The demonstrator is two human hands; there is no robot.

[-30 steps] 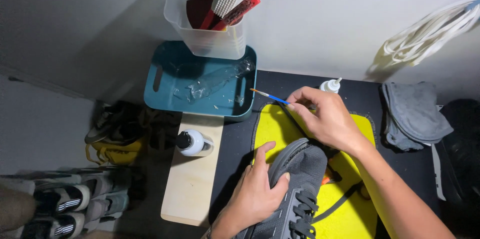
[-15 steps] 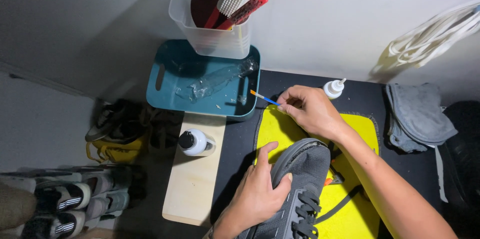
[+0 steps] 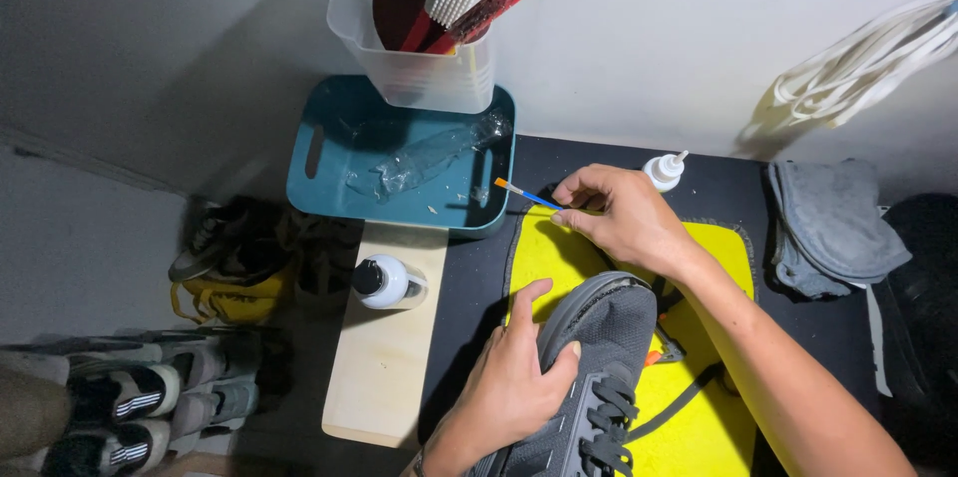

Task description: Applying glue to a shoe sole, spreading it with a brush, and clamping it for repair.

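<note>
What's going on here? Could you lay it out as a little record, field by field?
Left hand: left hand grips the toe of a grey shoe.
Right hand: right hand pinches a thin blue brush, orange tip pointing toward the teal tray.
Under the shoe: yellow mat on a black table.
Behind the right hand: small white bottle.
Left side: teal tray holding clear plastic; clear bin of brushes on its far edge; wooden board bearing a black-capped white bottle.
Right side: folded grey cloth.
</note>
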